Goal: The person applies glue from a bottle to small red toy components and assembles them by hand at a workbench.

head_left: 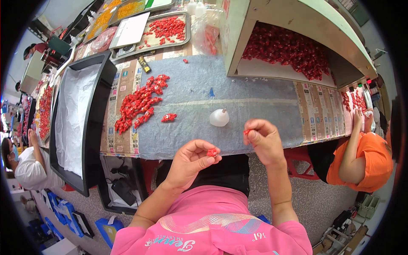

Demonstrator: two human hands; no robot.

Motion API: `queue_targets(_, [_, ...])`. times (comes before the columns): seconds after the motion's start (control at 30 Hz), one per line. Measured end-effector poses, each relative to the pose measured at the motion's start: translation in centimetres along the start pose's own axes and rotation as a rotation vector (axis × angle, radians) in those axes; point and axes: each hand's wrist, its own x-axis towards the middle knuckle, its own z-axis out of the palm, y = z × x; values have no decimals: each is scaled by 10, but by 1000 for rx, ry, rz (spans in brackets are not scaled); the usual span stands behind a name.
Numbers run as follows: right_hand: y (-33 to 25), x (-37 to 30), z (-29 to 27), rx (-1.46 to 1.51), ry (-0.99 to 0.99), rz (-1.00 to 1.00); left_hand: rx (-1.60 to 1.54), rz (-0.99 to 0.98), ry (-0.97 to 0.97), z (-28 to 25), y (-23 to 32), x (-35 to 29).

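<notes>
A small red plastic piece (212, 152) is pinched between the thumb and fingers of my left hand (189, 163), just in front of the table's near edge. To the right and a little higher, my right hand (265, 142) has its thumb and forefinger closed on another small red piece (246, 132). The two hands are apart. Between and beyond them stands a white squeeze bottle (219, 118) with a thin tip. A pile of red pieces (138, 104) lies on the left of the blue-grey table cover (259, 106), and one loose piece (168, 117) sits beside it.
A lit box (238, 46) heaped with dark red pieces (289, 51) stands at the far right. Left is a black tray (91, 114) lined with white paper. A metal tray (187, 34) of red pieces lies at the back. Co-workers sit on either side.
</notes>
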Motion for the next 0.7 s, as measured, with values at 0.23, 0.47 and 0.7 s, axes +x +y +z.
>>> queue_targets(0.23, [13, -23, 38, -96, 19, 86, -29, 19, -44, 0, -1, -2])
queue_targets(0.47, [15, -33, 55, -390, -9, -120, 35, 88, -38, -5, -7, -2])
queue_targets(0.7, [9, -33, 63, -682, 35, -216, 102, 187, -64, 0, -6, -1])
